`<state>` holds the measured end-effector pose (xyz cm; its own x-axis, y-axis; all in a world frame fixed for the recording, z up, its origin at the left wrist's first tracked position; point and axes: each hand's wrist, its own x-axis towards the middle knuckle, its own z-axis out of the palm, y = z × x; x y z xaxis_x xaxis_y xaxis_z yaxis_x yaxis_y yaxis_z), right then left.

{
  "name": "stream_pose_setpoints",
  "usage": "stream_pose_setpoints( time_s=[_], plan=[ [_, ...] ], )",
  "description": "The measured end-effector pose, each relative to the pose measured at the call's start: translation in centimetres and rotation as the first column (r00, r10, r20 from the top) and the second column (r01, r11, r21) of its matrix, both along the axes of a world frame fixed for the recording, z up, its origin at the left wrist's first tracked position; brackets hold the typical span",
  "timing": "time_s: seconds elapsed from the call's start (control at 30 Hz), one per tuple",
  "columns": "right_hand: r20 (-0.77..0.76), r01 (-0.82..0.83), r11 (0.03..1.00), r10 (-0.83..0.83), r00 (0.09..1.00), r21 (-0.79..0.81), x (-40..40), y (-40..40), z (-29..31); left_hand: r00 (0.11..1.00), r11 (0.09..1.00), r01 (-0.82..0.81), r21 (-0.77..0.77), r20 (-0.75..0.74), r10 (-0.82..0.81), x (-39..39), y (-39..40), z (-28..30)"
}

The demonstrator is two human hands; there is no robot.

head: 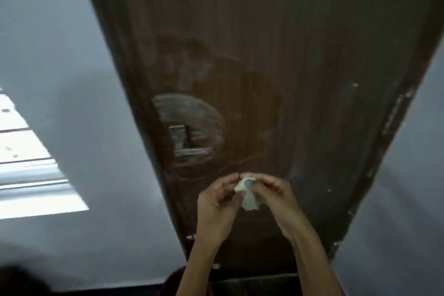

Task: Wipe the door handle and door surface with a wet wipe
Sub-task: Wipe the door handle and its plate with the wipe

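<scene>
A dark brown wooden door [276, 31] fills the middle of the head view. Its metal handle [185, 143] sits left of centre, ringed by pale smeared wipe marks, with a darker damp patch spreading to the right. Just below the handle, my left hand [217, 202] and my right hand [271, 193] meet in front of the door. Both pinch a small crumpled white wet wipe [248, 196] between their fingertips. The wipe is off the door surface.
Grey-blue walls [60, 67] flank the door on both sides. A bright window or lit panel [28, 163] shows at the left edge. The door's right edge [394, 115] is chipped and scuffed. A dark threshold [252, 282] lies at the bottom.
</scene>
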<state>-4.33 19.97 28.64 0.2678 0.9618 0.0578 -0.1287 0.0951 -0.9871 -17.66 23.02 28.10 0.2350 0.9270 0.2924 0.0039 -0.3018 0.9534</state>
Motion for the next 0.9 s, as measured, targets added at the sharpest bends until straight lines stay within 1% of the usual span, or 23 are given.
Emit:
stream_pose_setpoints(
  time_s=[0.07, 0.1, 0.17, 0.23, 0.3, 0.37, 0.43, 0.53, 0.57, 0.63, 0.67, 0.7, 0.73, 0.8, 0.87, 0.9],
  plan=[
    [0.042, 0.076, 0.995, -0.079, 0.996, 0.057, -1.3, 0.8, -0.2, 0.997, 0.996, -0.036, -0.082, 0.067, 0.042, -0.9, 0.3, -0.4],
    [0.078, 0.11, 0.99, -0.117, 0.99, 0.086, -2.0, 1.4, -0.4, 0.99, 0.986, -0.055, -0.155, 0.118, 0.074, -1.6, 0.5, -0.7],
    [0.196, 0.138, 0.981, -0.163, 0.967, 0.135, -4.0, 3.2, -0.7, 0.96, 0.948, -0.098, -0.303, 0.221, 0.17, -3.1, 1.3, -0.7],
    [0.362, 0.178, 0.961, -0.246, 0.899, 0.212, -6.3, 4.9, -1.0, 0.932, 0.921, -0.105, -0.374, 0.286, 0.222, -4.4, 2.9, -0.8],
    [0.463, 0.231, 0.92, -0.363, 0.809, 0.318, -8.1, 6.4, -1.3, 0.92, 0.911, -0.071, -0.405, 0.328, 0.217, -5.2, 4.7, -0.7],
    [0.49, 0.244, 0.892, -0.418, 0.765, 0.38, -9.1, 7.6, -1.6, 0.909, 0.895, -0.043, -0.444, 0.353, 0.219, -5.5, 6.5, -0.5],
    [0.541, 0.23, 0.899, -0.412, 0.733, 0.373, -9.7, 8.9, -1.9, 0.916, 0.864, -0.022, -0.504, 0.337, 0.22, -5.7, 8.7, -0.3],
    [0.615, 0.26, 0.891, -0.447, 0.649, 0.372, -9.8, 10.6, -2.3, 0.947, 0.831, 0.05, -0.554, 0.29, 0.136, -5.8, 11.5, -0.6],
    [0.607, 0.294, 0.88, -0.471, 0.64, 0.372, -9.7, 11.2, -2.5, 0.954, 0.822, 0.084, -0.564, 0.282, 0.096, -5.9, 12.2, -0.7],
    [0.543, 0.386, 0.857, -0.515, 0.663, 0.34, -9.5, 12.2, -3.1, 0.959, 0.788, 0.163, -0.594, 0.283, 0.016, -6.0, 13.7, -1.2],
    [0.497, 0.449, 0.834, -0.552, 0.67, 0.321, -9.3, 12.6, -3.4, 0.957, 0.769, 0.192, -0.609, 0.288, -0.011, -6.0, 14.3, -1.4],
    [0.442, 0.529, 0.791, -0.611, 0.657, 0.307, -9.3, 13.0, -3.8, 0.954, 0.75, 0.215, -0.626, 0.3, -0.023, -6.0, 14.9, -1.7],
    [0.379, 0.615, 0.731, -0.68, 0.627, 0.296, -9.4, 13.3, -4.2, 0.949, 0.728, 0.221, -0.649, 0.314, -0.009, -6.1, 15.6, -2.0],
    [0.237, 0.768, 0.583, -0.811, 0.535, 0.264, -9.8, 14.1, -4.7, 0.936, 0.67, 0.224, -0.708, 0.348, 0.055, -6.3, 16.9, -2.5],
    [0.103, 0.843, 0.469, -0.882, 0.459, 0.264, -10.4, 14.8, -4.8, 0.913, 0.612, 0.261, -0.747, 0.397, 0.095, -6.5, 17.9, -2.8],
    [0.071, 0.85, 0.439, -0.896, 0.438, 0.291, -10.8, 15.2, -4.9, 0.898, 0.577, 0.295, -0.762, 0.427, 0.104, -6.6, 18.3, -2.9]
  ],
)
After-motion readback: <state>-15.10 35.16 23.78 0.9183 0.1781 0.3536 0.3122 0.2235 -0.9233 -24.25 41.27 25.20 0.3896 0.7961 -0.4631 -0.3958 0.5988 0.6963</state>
